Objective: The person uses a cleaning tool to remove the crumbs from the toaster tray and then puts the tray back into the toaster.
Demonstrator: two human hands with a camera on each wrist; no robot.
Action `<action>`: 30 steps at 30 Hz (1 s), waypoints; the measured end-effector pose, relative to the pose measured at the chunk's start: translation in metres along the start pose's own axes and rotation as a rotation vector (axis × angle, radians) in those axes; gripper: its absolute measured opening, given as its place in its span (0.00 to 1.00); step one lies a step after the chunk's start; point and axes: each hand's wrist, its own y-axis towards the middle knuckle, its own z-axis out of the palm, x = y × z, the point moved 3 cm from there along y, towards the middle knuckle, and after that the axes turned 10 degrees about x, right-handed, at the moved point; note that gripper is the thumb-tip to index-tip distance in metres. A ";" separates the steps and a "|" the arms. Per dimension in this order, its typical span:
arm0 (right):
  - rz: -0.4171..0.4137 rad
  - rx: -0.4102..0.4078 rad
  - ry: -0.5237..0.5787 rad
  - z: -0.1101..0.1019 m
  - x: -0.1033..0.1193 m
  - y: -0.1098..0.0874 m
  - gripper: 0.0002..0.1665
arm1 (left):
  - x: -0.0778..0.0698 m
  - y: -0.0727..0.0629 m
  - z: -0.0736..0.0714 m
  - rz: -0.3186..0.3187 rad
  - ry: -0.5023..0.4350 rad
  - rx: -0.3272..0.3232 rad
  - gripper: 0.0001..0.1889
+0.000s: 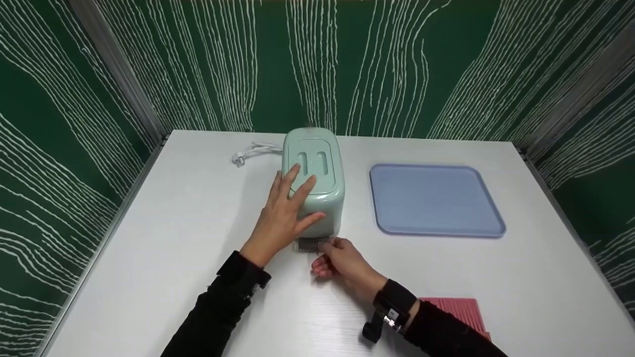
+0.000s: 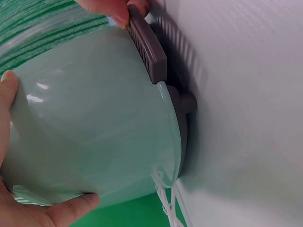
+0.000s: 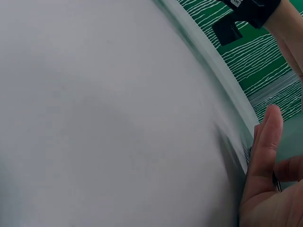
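A mint-green appliance (image 1: 330, 148) stands upright on the white table, with two oblong recesses in its top. My left hand (image 1: 280, 218) rests on its top and left side, fingers spread and mostly straight. At the appliance's foot, a dark slatted tray (image 1: 307, 244) sticks out from the near side. My right hand (image 1: 343, 259) pinches the right end of that tray between thumb and finger. The left wrist view shows the slatted tray (image 2: 152, 54) close to the green body, with fingertips (image 2: 122, 19) at its far end. In the right wrist view, the tray is mostly hidden behind the hand (image 3: 265, 184).
A white cord with a plug (image 1: 238, 158) lies left of the appliance. To the right is a blue rectangular tray (image 1: 431, 198). A pink ribbed item (image 1: 459, 310) lies at the front right, partly covered by my right sleeve. Green walls with white streaks rise behind and beside the table.
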 end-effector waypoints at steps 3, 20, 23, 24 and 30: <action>0.013 0.012 -0.017 -0.001 -0.001 -0.002 0.09 | 0.000 0.000 0.000 -0.004 -0.001 0.005 0.40; -0.024 -0.015 -0.326 -0.003 0.000 -0.003 0.24 | 0.000 -0.001 0.000 -0.027 0.000 0.021 0.40; -0.020 -0.018 -0.276 -0.002 0.000 -0.002 0.20 | 0.000 -0.001 0.000 -0.041 -0.014 0.032 0.40; -0.022 -0.021 -0.257 -0.002 0.001 -0.002 0.19 | 0.000 -0.001 -0.001 -0.044 -0.015 0.033 0.40; -0.035 -0.012 -0.194 -0.001 0.002 0.001 0.19 | 0.000 -0.001 0.000 -0.036 -0.010 0.020 0.40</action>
